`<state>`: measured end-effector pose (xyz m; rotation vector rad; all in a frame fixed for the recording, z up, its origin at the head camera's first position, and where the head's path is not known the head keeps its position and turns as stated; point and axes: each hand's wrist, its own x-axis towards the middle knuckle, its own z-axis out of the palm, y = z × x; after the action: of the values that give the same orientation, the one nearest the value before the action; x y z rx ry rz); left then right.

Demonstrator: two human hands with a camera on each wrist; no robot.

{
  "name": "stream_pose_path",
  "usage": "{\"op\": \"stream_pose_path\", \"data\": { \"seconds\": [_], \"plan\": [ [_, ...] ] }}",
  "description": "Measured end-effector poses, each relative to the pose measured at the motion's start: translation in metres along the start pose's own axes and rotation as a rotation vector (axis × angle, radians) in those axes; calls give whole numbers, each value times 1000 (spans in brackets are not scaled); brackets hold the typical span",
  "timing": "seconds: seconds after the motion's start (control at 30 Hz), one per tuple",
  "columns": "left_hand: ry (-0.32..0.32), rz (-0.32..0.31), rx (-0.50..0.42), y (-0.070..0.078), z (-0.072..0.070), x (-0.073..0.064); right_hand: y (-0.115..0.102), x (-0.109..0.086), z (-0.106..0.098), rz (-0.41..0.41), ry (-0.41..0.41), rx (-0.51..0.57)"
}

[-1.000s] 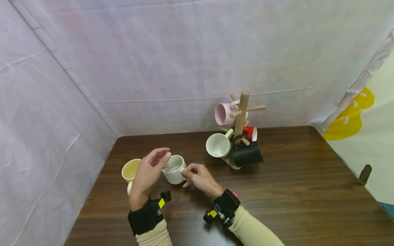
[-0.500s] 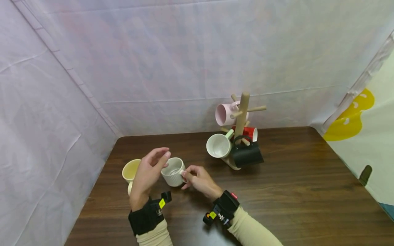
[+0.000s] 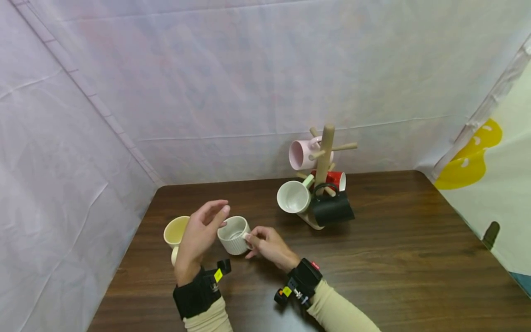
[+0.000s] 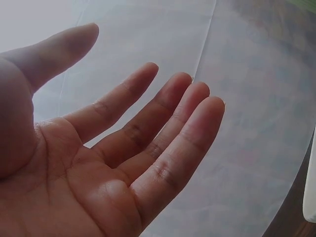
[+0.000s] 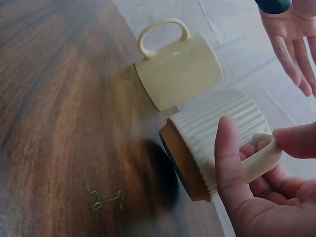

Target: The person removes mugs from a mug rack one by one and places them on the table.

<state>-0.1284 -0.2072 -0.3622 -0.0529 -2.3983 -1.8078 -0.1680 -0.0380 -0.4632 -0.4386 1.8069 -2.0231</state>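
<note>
My right hand [image 3: 271, 246] holds a ribbed white mug [image 5: 217, 133] by its handle, thumb and fingers around it. In the right wrist view the mug's brown unglazed base is over its dark shadow on the table, seemingly just off the surface. My left hand [image 3: 202, 235] hovers palm inward at the mug's left, its fingers [image 4: 173, 153] loosely extended and holding nothing. A pale yellow mug [image 3: 175, 230] stands upright left of that hand, which partly covers it in the head view; its handle [image 5: 148, 42] shows in the right wrist view.
A wooden mug tree [image 3: 325, 159] at the back carries a pink mug [image 3: 304, 154], a red mug [image 3: 339, 179], a white mug with a green handle [image 3: 293, 197] and a black mug [image 3: 333, 210]. A green thread [image 5: 98, 197] lies on the brown table [image 3: 406, 240].
My right hand has brought the ribbed mug slightly down and nearer to me. My left hand, the yellow mug and the mug tree have stayed in place.
</note>
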Motion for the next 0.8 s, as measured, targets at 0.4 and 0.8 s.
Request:
{"op": "stream_pose_path", "data": {
  "seconds": [0.4,0.8],
  "plan": [
    [9,-9,10,-1,2,1,9,1,-5,-7,11,62],
    [-7,-18,1,0,3,1,17,-2,-12,42,26,95]
  ]
}}
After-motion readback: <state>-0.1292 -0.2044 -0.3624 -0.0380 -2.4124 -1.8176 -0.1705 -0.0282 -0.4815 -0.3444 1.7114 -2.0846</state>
